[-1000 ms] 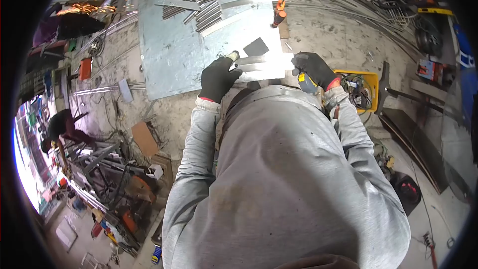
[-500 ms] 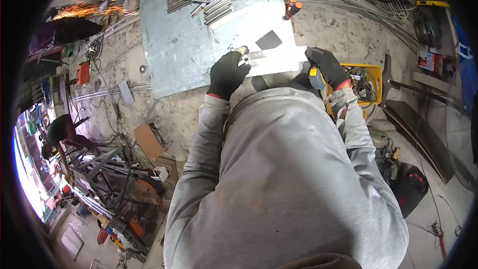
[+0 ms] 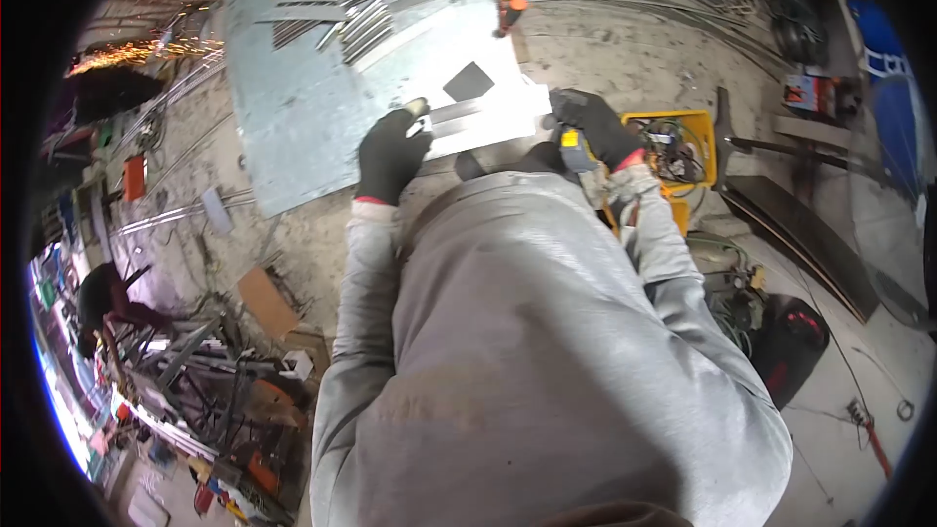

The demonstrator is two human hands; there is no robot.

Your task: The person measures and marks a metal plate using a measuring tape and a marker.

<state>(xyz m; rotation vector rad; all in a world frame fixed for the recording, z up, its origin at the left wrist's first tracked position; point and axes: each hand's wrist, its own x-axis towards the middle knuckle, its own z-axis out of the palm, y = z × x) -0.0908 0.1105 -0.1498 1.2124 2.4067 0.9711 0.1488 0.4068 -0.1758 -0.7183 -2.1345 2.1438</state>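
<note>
Head view shows a shiny, silvery, flat metal piece (image 3: 480,119) between the hands, over the near edge of a pale blue, flat-topped bench (image 3: 293,98). The black-gloved left hand (image 3: 392,151) has its fingers bent against the piece's left end; whether they clamp it cannot be told. The black-gloved right hand (image 3: 597,127), near the other end, is closed around a grey-and-yellow tape measure (image 3: 578,150). The piece's long axis runs left to right, its right end angled slightly away from the person, below a dark square plate (image 3: 468,83).
</note>
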